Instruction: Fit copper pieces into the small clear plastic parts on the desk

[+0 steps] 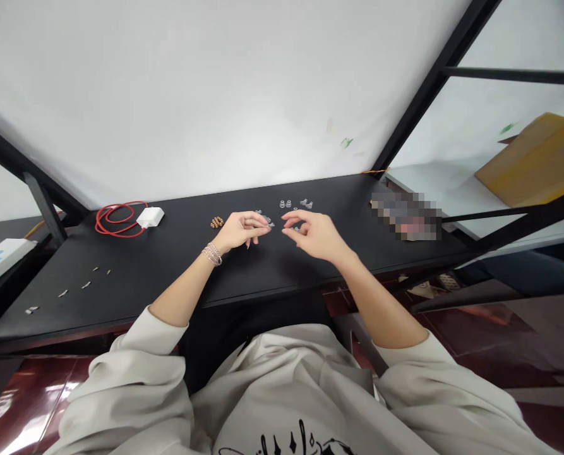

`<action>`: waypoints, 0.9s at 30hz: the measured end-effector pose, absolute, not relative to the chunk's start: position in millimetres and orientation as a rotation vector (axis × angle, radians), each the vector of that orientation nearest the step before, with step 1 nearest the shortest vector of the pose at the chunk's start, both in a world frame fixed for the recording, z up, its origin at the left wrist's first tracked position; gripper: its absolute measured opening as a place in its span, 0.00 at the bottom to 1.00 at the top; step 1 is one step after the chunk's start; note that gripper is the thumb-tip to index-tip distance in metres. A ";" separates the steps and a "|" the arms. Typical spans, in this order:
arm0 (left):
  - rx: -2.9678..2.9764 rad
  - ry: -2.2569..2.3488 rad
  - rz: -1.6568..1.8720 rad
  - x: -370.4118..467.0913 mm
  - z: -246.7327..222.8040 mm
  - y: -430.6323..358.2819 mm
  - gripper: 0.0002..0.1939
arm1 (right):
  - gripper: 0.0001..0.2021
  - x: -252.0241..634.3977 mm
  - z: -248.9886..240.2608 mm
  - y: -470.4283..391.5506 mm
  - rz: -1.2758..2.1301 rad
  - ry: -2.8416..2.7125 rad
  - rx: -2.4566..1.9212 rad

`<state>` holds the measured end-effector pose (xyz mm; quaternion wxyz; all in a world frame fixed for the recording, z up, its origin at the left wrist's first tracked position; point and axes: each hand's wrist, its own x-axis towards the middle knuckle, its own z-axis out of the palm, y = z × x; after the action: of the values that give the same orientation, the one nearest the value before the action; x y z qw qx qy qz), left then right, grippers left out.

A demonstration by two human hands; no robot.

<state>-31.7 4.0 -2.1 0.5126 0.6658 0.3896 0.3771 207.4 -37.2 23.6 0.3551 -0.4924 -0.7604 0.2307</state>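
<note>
My left hand (pixel 242 230), with beaded bracelets on the wrist, is closed in a pinch over the black table. At its fingertips is a small clear plastic piece (pixel 271 225) that looks like a suction cup. My right hand (pixel 314 234) faces it a short way off, its thumb and index finger curved and apart with a gap between the tips. Another clear piece (pixel 297 229) shows on the table beyond these fingers, partly hidden. Several similar clear suction cups lie behind the hands, including a pair (pixel 285 204) and two more (pixel 306 203). More clear bits (pixel 258 212) are partly covered by my left hand.
A cluster of brown beads (pixel 216 222) lies left of my left hand. Farther left are a white charger (pixel 150 217) with a red cable (pixel 102 222) and several small pieces (pixel 86 285). A pixelated object (pixel 407 215) is at the table's right end. Black frame posts (pixel 421 95) flank the table.
</note>
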 end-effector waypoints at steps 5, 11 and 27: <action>1.641 0.882 0.844 -33.7 -0.6 2.7 0.21 | 0.14 180.4 9.8 -43.4 0.622 -1.923 -1.242; 1.665 0.892 0.781 -31.4 -0.1 1.9 0.22 | 0.11 194.7 12.6 -32.4 0.633 -1.868 -1.276; 2.458 0.974 0.685 -23.6 59.1 -98.1 0.17 | 0.11 309.2 -8.9 72.8 0.758 -1.570 -1.565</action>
<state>-23.6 -98.1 59.1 0.2038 0.8810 0.3493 0.2455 309.2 72.8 -8.9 0.3888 -0.6154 -0.6175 0.2981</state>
